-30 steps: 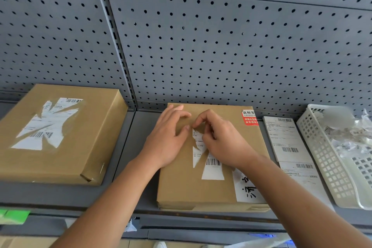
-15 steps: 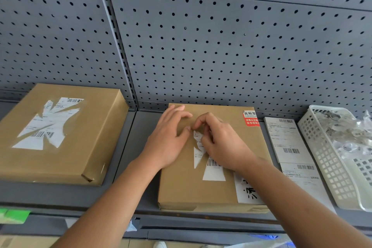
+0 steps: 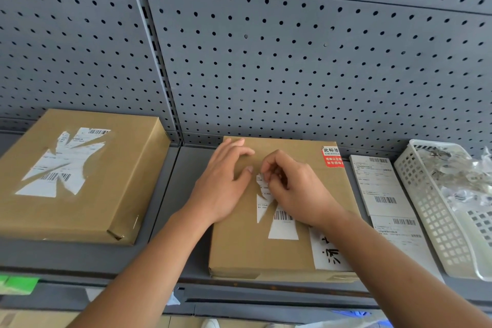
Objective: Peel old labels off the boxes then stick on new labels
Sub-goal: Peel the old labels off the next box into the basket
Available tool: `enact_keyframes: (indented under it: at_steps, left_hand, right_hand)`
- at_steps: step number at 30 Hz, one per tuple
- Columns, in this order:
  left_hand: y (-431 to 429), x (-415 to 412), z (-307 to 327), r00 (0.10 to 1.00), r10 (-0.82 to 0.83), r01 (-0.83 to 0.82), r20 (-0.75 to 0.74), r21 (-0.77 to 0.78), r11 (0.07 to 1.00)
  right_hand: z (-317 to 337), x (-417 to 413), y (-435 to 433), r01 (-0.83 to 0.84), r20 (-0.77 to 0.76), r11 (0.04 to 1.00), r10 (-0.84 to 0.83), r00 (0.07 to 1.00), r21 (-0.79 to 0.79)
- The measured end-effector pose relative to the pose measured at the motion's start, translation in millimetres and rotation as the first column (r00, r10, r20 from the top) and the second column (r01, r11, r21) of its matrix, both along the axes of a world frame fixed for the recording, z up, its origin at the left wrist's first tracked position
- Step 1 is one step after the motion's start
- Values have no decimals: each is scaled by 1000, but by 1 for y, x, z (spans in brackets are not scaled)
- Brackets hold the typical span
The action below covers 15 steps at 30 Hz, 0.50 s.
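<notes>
LOCATION: stockroom or shop shelving | EVIDENCE: grey pegboard back panel [image 3: 292, 61], metal shelf [image 3: 165, 221], labelled cardboard boxes [image 3: 80, 176], label sheets [image 3: 378, 186], plastic basket [image 3: 436, 221]

Grey shelf [image 3: 191, 165]: two boxes [image 3: 119, 194], label sheets [image 3: 383, 186], basket [image 3: 431, 208]

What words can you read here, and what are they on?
"此标签", then "CIBIAOQIA": red sticker on the middle box; its lower lines are blurred.
Big black characters on the white label: partly covered, unreadable.
Middle torn label, left torn label, label sheets: print too small.

left hand [image 3: 221, 186] flat, right hand [image 3: 295, 192] pinching
</notes>
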<state>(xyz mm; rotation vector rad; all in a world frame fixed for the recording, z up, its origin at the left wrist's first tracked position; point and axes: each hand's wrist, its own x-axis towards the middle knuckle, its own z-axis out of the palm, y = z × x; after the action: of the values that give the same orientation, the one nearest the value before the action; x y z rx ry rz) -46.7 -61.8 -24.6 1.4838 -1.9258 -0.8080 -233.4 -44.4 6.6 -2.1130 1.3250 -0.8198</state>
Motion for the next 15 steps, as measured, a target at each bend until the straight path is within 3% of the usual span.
enact_keyframes:
  at_steps: [15]
  left_hand:
    - [-1,0,-3,1000,4,-4,-7,-10,1000]
  right_hand:
    - [-14,3,-12,-30,-158,986,4,987,-165]
